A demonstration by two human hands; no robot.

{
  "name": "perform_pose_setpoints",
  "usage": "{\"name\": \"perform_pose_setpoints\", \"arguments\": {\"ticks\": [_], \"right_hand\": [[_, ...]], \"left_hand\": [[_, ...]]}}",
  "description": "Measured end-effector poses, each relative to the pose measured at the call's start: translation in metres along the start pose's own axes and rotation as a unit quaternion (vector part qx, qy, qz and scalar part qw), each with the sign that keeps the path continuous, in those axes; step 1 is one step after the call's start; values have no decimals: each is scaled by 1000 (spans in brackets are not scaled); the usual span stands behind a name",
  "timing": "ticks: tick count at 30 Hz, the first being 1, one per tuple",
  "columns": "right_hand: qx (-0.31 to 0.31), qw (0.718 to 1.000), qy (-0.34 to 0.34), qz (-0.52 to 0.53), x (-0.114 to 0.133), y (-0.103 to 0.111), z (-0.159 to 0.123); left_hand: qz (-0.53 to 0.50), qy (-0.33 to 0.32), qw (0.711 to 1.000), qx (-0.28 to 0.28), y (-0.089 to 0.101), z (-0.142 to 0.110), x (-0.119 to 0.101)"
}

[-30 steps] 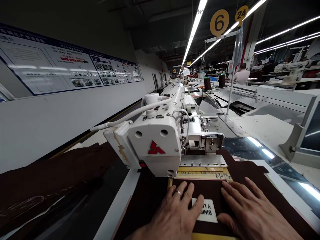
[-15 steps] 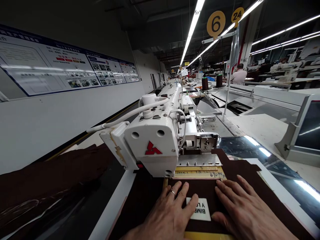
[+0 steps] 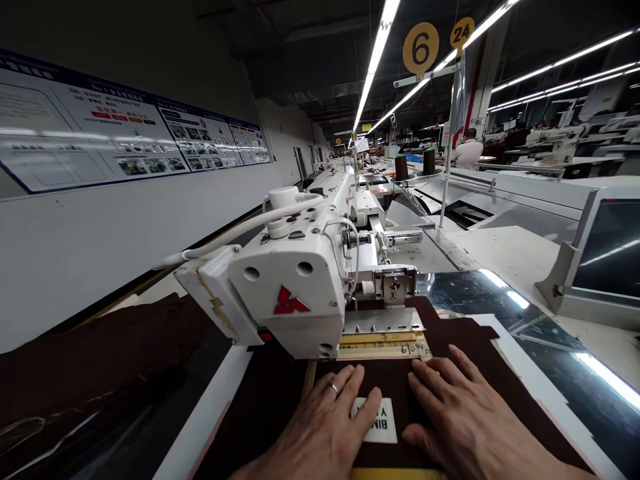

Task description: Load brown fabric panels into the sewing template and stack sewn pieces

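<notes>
Dark brown fabric [image 3: 380, 380] lies flat in front of a white sewing machine [image 3: 285, 287]. My left hand [image 3: 320, 420] rests on it with fingers spread, a ring on one finger. Its thumb side partly covers a white label [image 3: 384, 421] with black lettering. To the right of the label, my right hand [image 3: 465, 413] lies on the same fabric, fingers stretched out. The fingertips of both hands are close to a yellow template strip [image 3: 385, 348] with handwritten marks, under a metal clamp plate [image 3: 385, 321]. Another yellow strip [image 3: 397, 474] shows at the bottom edge.
More brown material [image 3: 100, 367] is heaped at the left. A monitor [image 3: 610, 247] stands at the right. Behind the machine are thread cones [image 3: 401, 167] and a pole with number signs [image 3: 421, 50]. A person [image 3: 469, 150] sits farther back.
The view has shifted slightly, so the machine and both hands appear a little farther left. Both hands stay flat on the fabric, and the left covers slightly more of the lettering.
</notes>
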State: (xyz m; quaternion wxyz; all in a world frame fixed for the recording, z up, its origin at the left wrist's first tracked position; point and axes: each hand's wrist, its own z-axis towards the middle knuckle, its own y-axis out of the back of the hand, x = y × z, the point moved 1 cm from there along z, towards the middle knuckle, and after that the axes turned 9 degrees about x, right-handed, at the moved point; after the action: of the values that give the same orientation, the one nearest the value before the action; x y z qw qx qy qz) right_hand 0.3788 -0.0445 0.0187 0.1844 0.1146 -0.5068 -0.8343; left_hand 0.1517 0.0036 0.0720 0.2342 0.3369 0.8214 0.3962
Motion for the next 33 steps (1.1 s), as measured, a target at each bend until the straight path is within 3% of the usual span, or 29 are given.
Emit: {"name": "perform_pose_setpoints", "arguments": {"ticks": [9, 15, 21, 28, 33], "right_hand": [[8, 999, 27, 18, 6, -11, 8], [24, 998, 38, 31, 11, -16, 16], [40, 996, 40, 63, 18, -16, 25], [69, 993, 47, 86, 25, -17, 34], [52, 994, 47, 78, 31, -24, 42]], "left_hand": [[-5, -17, 1000, -9, -3, 1, 3], [-30, -58, 996, -58, -16, 7, 15], [-22, -30, 999, -22, -7, -3, 11], [-65, -62, 994, -58, -18, -3, 22], [-50, -23, 998, -39, -9, -11, 17]]}}
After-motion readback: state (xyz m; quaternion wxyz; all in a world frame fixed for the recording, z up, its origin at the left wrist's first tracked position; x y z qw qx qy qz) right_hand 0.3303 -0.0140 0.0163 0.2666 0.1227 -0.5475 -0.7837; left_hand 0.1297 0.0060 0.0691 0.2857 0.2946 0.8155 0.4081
